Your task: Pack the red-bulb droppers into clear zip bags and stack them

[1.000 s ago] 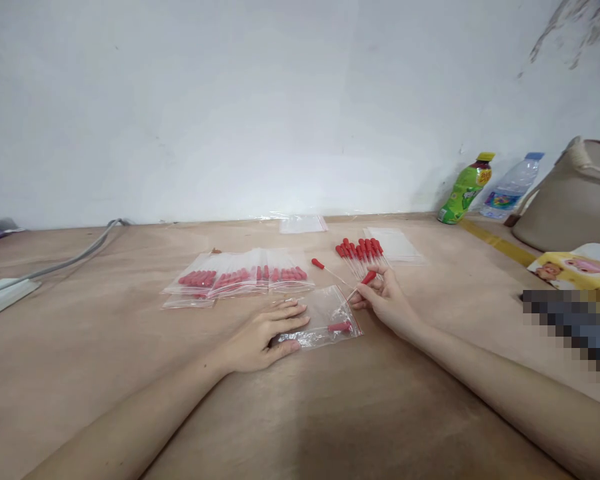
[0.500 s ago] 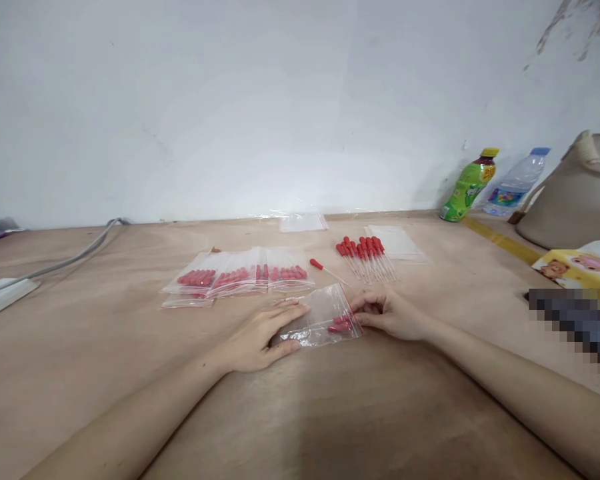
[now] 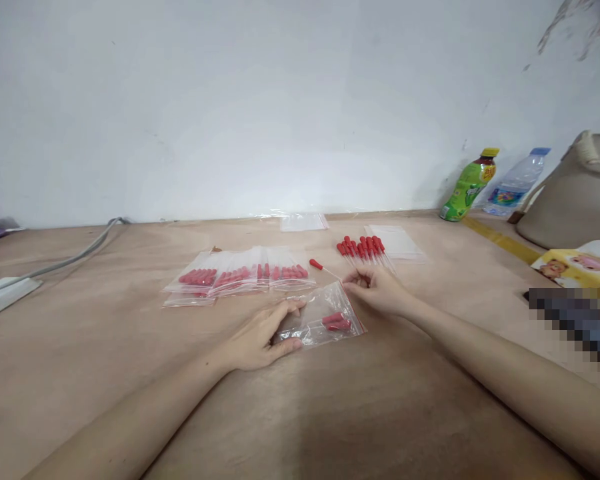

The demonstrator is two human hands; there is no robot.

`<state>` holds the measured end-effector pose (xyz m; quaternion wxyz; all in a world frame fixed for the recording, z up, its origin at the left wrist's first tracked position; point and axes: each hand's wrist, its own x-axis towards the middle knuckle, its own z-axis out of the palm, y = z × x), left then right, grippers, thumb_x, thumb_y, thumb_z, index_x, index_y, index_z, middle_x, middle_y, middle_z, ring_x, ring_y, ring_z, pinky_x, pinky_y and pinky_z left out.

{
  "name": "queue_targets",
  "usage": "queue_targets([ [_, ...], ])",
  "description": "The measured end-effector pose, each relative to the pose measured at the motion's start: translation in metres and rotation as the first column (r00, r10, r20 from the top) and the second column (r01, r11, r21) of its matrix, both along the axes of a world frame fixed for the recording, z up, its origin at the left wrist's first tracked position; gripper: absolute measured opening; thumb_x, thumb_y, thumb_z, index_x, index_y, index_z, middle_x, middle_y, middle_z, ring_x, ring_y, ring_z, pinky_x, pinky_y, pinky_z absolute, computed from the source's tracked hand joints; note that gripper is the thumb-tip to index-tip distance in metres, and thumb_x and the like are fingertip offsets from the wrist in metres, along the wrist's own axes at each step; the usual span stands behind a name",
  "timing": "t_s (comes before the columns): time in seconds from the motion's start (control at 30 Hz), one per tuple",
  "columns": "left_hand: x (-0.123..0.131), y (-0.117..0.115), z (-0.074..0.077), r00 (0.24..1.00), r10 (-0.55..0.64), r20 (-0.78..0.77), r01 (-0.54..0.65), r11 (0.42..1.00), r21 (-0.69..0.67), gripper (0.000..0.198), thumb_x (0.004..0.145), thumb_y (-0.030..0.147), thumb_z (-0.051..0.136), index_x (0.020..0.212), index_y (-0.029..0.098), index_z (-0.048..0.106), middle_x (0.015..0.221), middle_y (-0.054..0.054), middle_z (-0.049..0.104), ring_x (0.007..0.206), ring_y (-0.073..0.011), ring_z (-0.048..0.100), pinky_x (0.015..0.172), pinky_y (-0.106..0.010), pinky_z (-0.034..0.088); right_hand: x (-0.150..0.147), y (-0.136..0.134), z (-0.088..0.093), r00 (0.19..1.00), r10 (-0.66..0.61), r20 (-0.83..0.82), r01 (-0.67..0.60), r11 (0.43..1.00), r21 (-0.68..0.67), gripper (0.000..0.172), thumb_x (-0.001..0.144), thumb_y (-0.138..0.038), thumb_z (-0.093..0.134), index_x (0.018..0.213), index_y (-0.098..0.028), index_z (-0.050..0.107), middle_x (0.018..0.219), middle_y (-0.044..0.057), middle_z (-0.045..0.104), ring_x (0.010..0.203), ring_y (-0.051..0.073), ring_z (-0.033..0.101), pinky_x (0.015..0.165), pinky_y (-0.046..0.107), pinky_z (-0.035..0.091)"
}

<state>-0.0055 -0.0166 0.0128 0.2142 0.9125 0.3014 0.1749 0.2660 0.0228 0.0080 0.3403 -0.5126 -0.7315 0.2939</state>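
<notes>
On the table in front of me lies a clear zip-lock bag point(image 3: 310, 330) with a few red-bulbed droppers point(image 3: 337, 321) inside, their bulbs near the zip end. My left hand point(image 3: 263, 339) holds down the bag's left end, thumb on the near side and fingers on the far side. At the far corner of the zip edge, the fingers of my right hand point(image 3: 373, 287) are pinched together on the bag. A single loose dropper point(image 3: 317, 265) rests just beyond the bag, its tip close to my right fingers. Behind that hand is a pile of red-bulbed droppers point(image 3: 361, 248), partly hidden.
Several filled zip-lock bags point(image 3: 240, 273) overlap at the left. Unfilled bags point(image 3: 400, 243) lie behind the pile, and others point(image 3: 304, 222) by the wall. Two bottles point(image 3: 470, 187), a beige bag point(image 3: 575, 190) and a blurred-out dark object point(image 3: 575, 327) are at the right; a grey cable point(image 3: 80, 255) runs at left.
My right hand has shifted away from me along the zip edge to the bag's far corner. The droppers inside now lie clear of the opening. My left hand has barely moved.
</notes>
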Motion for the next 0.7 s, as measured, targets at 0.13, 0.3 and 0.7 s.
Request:
queue_targets([
  [0.13,0.0,0.001,0.0,1.0,-0.018,0.005,0.018,1.0,-0.001,0.019,0.088,0.033,0.048,0.1,0.02,0.044,0.134,-0.011,0.043,0.121,-0.0243,0.042,0.095,-0.039,0.038,-0.022,0.032,0.01,0.951,-0.152,0.269,0.116,0.983,0.144,0.015,0.072,-0.029,0.058,0.08,-0.017,0.062,0.081,0.005,0.065,0.074,0.015,0.057,0.065,0.025,0.041],
  [0.3,-0.003,0.002,0.002,0.997,-0.03,-0.07,0.031,0.999,0.009,0.014,0.09,0.033,0.043,0.097,0.02,0.045,0.136,-0.01,0.041,0.123,-0.0231,0.04,0.097,-0.038,0.036,-0.059,0.054,0.021,0.804,-0.263,0.533,0.276,0.959,0.057,0.028,0.07,-0.045,0.061,0.077,-0.018,0.064,0.09,0.011,0.066,0.086,0.024,0.06,0.068,0.031,0.042],
  [0.7,-0.003,0.0,0.001,0.998,-0.025,-0.064,0.029,0.998,0.053,0.049,0.087,0.032,0.048,0.131,0.023,0.027,0.136,-0.008,0.04,0.122,-0.0243,0.04,0.1,-0.042,0.035,0.005,0.016,0.023,0.928,-0.294,-0.23,0.346,0.908,0.234,0.037,0.075,-0.041,0.055,0.103,-0.019,0.044,0.069,-0.002,0.056,0.055,0.011,0.052,0.053,0.024,0.041],
])
